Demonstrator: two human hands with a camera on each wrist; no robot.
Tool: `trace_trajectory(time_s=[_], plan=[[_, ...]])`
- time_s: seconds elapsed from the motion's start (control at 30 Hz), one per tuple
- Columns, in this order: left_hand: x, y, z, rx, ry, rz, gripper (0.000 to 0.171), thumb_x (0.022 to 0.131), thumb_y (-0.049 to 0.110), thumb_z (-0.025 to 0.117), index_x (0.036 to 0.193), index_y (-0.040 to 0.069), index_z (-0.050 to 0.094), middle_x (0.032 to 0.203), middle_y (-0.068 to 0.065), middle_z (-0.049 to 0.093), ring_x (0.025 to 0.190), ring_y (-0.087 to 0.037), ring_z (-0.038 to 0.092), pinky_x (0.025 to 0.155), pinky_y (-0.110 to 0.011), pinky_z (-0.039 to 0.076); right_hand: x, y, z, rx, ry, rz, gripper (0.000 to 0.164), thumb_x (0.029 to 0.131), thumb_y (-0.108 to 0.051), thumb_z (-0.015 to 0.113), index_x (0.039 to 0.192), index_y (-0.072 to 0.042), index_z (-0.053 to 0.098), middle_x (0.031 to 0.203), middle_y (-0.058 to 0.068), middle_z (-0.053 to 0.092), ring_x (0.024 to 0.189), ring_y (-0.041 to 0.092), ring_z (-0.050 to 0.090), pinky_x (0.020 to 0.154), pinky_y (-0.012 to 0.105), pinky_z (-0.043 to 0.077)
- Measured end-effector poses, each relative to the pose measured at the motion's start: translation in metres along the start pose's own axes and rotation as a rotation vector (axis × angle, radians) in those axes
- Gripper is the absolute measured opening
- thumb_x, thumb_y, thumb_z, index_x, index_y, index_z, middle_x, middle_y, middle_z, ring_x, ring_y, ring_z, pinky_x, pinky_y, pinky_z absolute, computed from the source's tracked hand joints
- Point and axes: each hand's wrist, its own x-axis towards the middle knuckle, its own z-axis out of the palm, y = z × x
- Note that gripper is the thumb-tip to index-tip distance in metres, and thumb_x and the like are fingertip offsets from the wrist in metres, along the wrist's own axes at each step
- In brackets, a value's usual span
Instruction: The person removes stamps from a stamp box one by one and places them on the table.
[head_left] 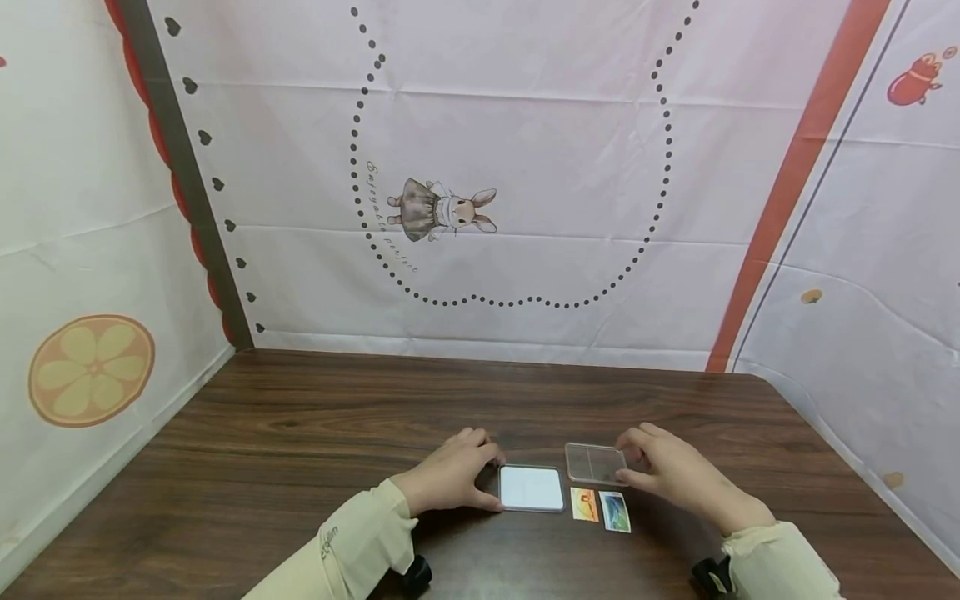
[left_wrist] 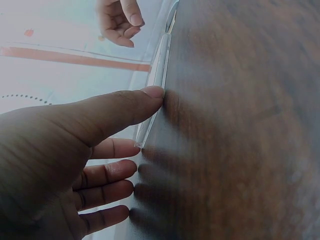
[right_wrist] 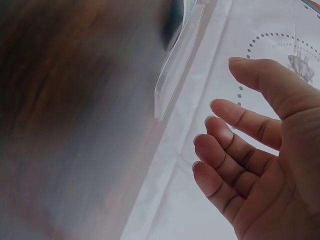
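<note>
My left hand (head_left: 457, 473) holds the left end of a shallow clear plastic box (head_left: 531, 488) with a white surface inside, flat on the table. In the left wrist view, its thumb (left_wrist: 154, 93) presses the near edge of the box and the index fingertip (left_wrist: 134, 146) meets a corner; the other fingers rest on the wood. A clear lid-like plastic piece (head_left: 595, 463) lies to the box's right. Beside it hovers my right hand (head_left: 667, 468), fingers loosely bent, apart from the plastic (right_wrist: 175, 67) in the right wrist view.
Two small picture cards, one orange (head_left: 584, 504) and one blue-green (head_left: 616, 512), lie just below the clear piece. The dark wooden table (head_left: 337, 408) is bordered by printed white cloth (head_left: 525, 167) at the back and sides.
</note>
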Motion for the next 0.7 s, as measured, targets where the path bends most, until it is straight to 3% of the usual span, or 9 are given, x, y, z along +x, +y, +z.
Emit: trace_trajectory(time_s=[0.53,0.7], plan=[[0.0002,-0.0004,-0.0005,0.013,0.006,0.002,0.051,0.076,0.044,0.079,0.116,0.016,0.064,0.103,0.004,0.053,0.090,-0.008,0.042,0.080,-0.027,0.040,0.0016,0.0054,0.0017,0.002,-0.016,0.003,0.029,0.078,-0.029,0.078,0.096,-0.010,0.067,0.087,-0.005,0.056,0.079,0.008,0.054,0.071,0.031,0.048],[0.0009,-0.0004,0.0012,0.013,-0.001,-0.001,0.051,0.076,0.044,0.079,0.116,0.017,0.064,0.103,0.004,0.053,0.089,-0.008,0.042,0.079,-0.026,0.040,0.0010,0.0073,0.0049,0.005,-0.061,0.027,0.035,0.077,-0.033,0.079,0.099,-0.009,0.067,0.093,-0.002,0.059,0.085,0.013,0.059,0.075,0.036,0.051]])
